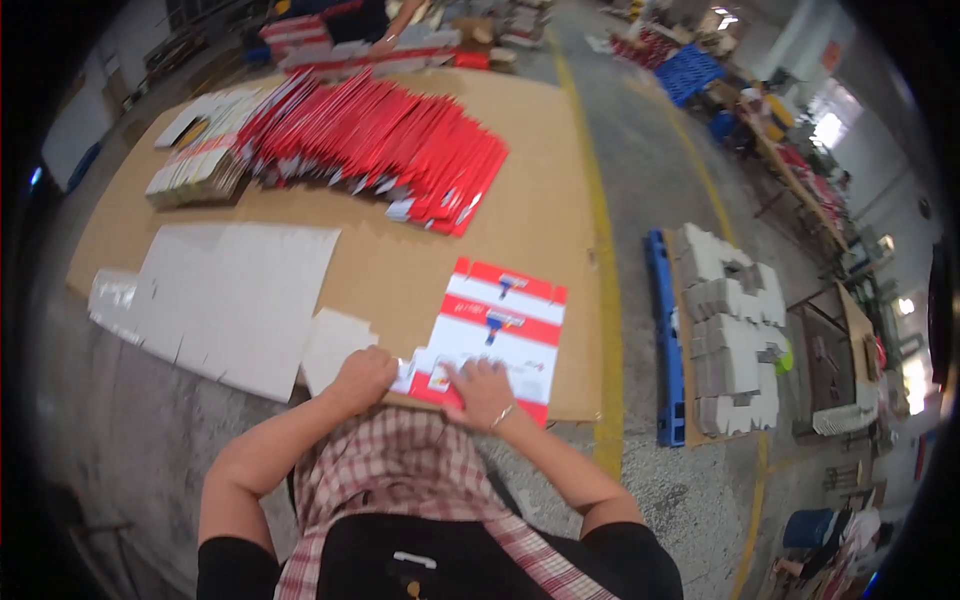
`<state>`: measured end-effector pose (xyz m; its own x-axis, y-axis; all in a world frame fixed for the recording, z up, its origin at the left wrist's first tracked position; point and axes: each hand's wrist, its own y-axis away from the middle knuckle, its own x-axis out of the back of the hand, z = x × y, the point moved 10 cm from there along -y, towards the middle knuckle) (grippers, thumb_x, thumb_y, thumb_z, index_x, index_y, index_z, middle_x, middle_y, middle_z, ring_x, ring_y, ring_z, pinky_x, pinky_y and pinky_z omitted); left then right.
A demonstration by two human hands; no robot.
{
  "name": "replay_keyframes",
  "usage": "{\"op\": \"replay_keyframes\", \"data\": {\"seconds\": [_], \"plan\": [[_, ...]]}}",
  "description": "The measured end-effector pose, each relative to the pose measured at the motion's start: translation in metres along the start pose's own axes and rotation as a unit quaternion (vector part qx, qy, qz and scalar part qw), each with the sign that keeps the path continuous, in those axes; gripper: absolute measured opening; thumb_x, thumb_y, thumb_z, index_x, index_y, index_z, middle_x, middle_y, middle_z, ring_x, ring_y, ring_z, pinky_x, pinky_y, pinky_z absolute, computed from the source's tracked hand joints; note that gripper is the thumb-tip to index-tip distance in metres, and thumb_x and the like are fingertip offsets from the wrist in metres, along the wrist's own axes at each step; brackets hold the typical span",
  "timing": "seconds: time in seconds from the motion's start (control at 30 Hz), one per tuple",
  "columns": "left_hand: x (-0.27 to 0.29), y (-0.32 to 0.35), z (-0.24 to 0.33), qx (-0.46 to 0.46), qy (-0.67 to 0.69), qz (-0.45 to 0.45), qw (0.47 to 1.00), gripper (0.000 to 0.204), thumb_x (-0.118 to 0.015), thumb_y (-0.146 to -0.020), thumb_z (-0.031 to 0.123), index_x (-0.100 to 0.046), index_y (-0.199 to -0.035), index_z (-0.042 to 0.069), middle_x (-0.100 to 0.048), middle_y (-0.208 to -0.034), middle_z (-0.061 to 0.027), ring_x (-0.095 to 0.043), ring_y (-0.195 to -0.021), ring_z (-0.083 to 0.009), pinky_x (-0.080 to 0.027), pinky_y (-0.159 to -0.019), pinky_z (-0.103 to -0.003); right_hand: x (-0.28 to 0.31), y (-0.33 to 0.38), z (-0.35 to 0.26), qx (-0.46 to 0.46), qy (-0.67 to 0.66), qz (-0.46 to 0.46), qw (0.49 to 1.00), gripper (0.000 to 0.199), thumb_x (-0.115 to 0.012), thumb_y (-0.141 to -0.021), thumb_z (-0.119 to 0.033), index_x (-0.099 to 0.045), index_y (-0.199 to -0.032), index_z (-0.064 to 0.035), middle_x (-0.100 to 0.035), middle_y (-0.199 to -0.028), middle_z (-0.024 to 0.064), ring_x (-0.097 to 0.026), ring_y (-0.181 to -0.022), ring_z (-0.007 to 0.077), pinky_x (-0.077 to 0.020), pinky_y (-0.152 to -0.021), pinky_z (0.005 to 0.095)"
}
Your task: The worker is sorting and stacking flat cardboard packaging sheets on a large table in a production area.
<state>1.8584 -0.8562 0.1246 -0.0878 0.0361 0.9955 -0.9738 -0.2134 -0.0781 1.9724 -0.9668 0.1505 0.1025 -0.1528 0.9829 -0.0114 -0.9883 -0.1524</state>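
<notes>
Carton blank (500,330) flat under both hands: left hand (362,380) gripping flap, right hand (482,392) pressing.

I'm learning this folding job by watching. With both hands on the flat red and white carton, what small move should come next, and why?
Probably fold the near-edge flaps up. The red and white carton blank lies flat on the brown cardboard sheet. The left hand pinches its small flaps at the near left corner while the right hand presses the near edge flat, so the panel looks pinned and ready to crease.

Both hands (362,378) (482,392) press a flat red-and-white carton (500,325) on cardboard (400,265).
</notes>
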Motion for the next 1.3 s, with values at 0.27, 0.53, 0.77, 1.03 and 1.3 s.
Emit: {"op": "replay_keyframes", "data": {"seconds": [0.27, 0.53, 0.77, 1.03, 1.3], "plan": [[0.028, 0.063, -0.074, 0.065, 0.146, -0.112, 0.981, 0.042, -0.060, -0.077, 0.001, -0.061, -0.118, 0.006, -0.058, -0.127, -0.0119, -0.051, -0.123, -0.0316, -0.043, -0.103, -0.040, 0.000, -0.007, 0.019, 0.042, -0.116, -0.005, 0.992, 0.076, -0.063, -0.079, -0.053, -0.044, -0.142, -0.0146, -0.038, -0.143, 0.0203, -0.029, -0.138, 0.0387, -0.0128, -0.111, 0.0598], [0.041, 0.070, -0.102, 0.380, 0.597, 0.393, 0.588, 0.079, -0.073, -0.079, 0.001, -0.033, -0.147, 0.012, -0.030, -0.149, -0.0173, -0.040, -0.132, -0.0303, -0.043, -0.104, -0.041, -0.002, -0.001, 0.010, 0.068, -0.119, -0.011, 0.990, 0.075, -0.062, -0.080, -0.051, -0.044, -0.142, -0.0144, -0.038, -0.143, 0.0203, -0.029, -0.138, 0.0402, -0.0137, -0.111, 0.0600], [-0.013, 0.064, -0.094, 0.448, 0.444, 0.337, 0.699, 0.045, -0.059, -0.082, -0.002, -0.054, -0.126, 0.005, -0.050, -0.135, -0.0196, -0.054, -0.120, -0.0314, -0.046, -0.099, -0.039, 0.001, -0.001, 0.004, 0.082, -0.195, -0.006, 0.977, 0.056, -0.056, -0.088, -0.032, -0.045, -0.142, -0.0204, -0.038, -0.145, 0.0197, -0.031, -0.136, 0.0417, -0.0150, -0.110, 0.0637], [0.013, -0.004, 0.001, 0.039, 0.135, 0.045, 0.989, 0.057, -0.054, -0.091, 0.044, -0.043, -0.144, 0.028, -0.026, -0.154, -0.0202, -0.021, -0.141, -0.0455, -0.013, -0.115, -0.058, 0.001, -0.002, -0.005, 0.097, -0.117, -0.009, 0.988, 0.051, -0.058, -0.088, -0.032, -0.051, -0.138, -0.0288, -0.038, -0.146, 0.0169, -0.031, -0.138, 0.0402, -0.0144, -0.109, 0.0654], [0.012, -0.014, 0.006, 0.129, 0.075, 0.018, 0.989, 0.057, -0.053, -0.091, 0.044, -0.041, -0.145, 0.032, -0.029, -0.152, -0.0177, -0.023, -0.139, -0.0457, -0.011, -0.107, -0.071, -0.003, -0.003, -0.007, 0.116, -0.094, -0.014, 0.989, 0.047, -0.061, -0.086, -0.037, -0.055, -0.133, -0.0314, -0.040, -0.144, 0.0164, -0.030, -0.138, 0.0382, -0.0144, -0.109, 0.0656]]}}
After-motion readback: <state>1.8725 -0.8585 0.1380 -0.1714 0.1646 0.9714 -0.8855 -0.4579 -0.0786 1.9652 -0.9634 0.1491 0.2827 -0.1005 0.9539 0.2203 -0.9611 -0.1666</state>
